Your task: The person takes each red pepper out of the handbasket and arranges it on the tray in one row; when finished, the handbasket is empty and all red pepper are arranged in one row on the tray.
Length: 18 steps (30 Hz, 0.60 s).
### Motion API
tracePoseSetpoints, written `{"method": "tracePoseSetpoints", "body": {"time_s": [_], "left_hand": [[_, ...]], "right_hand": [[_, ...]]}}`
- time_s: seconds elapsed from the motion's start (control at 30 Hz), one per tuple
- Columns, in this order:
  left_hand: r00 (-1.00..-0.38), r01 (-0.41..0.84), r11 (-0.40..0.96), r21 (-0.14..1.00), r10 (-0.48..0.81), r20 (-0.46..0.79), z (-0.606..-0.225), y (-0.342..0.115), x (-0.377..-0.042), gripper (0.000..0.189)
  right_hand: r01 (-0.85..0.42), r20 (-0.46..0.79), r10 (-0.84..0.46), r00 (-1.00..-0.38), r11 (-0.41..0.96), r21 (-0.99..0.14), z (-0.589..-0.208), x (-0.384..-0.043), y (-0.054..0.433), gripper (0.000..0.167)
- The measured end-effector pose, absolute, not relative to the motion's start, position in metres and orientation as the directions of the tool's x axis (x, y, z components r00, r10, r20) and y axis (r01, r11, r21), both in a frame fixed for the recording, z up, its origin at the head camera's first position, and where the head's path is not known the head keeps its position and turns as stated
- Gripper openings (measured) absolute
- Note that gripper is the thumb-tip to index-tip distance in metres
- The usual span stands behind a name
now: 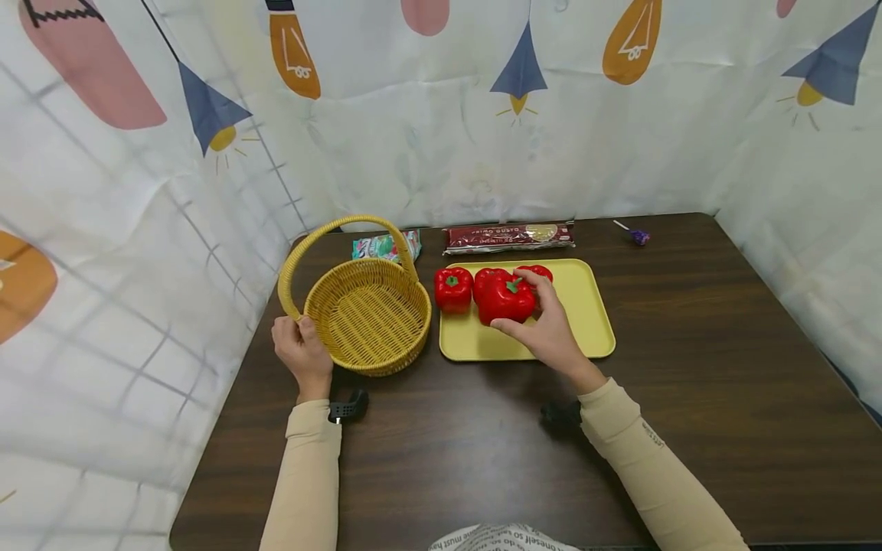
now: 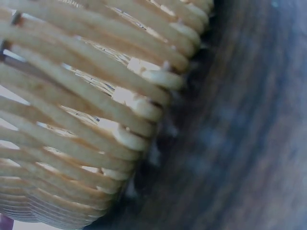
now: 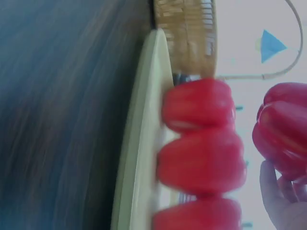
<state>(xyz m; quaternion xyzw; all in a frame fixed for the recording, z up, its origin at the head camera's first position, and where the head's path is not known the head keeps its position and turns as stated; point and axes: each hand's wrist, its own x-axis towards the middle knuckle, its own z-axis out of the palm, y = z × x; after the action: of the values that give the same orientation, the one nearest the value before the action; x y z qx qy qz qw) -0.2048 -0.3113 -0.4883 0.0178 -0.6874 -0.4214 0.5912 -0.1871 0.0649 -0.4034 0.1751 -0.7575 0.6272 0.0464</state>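
My left hand [image 1: 303, 353] grips the yellow wicker basket [image 1: 413, 337] at its left side, where the upright handle [image 1: 292, 268] meets the rim. Inside, the basket is bare. In the left wrist view its woven wall [image 2: 81, 110] fills much of the picture. Over the yellow tray [image 1: 586, 314], my right hand [image 1: 551, 329] holds a red bell pepper [image 1: 506, 302] between thumb and fingers, raised off the tray. Three more red bell peppers stand in a row on the tray: a left one [image 1: 453, 291], a middle one [image 1: 485, 277] partly hidden, and a right one [image 3: 199, 215].
Behind the basket lies a teal snack packet [image 1: 386, 246]. A dark red spaghetti pack [image 1: 508, 237] lies behind the tray, and a purple-wrapped lollipop [image 1: 639, 236] farther right. Patterned curtains [image 1: 441, 138] enclose the dark wooden table [image 1: 689, 383] at the back and sides.
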Motion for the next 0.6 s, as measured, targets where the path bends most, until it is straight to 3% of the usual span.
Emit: {"method": "tracePoseSetpoints", "body": {"time_s": [0.3, 0.6], "left_hand": [[-0.303, 0.496, 0.618, 0.610, -0.535, 0.788, -0.464, -0.292, -0.192, 0.075], [-0.309, 0.474, 0.636, 0.609, -0.528, 0.791, -0.483, -0.306, -0.203, 0.078]], "right_hand": [[-0.346, 0.347, 0.008, -0.938, 0.035, -0.938, -0.412, -0.197, 0.090, 0.070], [-0.400, 0.389, 0.186, -0.902, -0.025, -0.916, -0.446, -0.218, 0.124, 0.065]]}}
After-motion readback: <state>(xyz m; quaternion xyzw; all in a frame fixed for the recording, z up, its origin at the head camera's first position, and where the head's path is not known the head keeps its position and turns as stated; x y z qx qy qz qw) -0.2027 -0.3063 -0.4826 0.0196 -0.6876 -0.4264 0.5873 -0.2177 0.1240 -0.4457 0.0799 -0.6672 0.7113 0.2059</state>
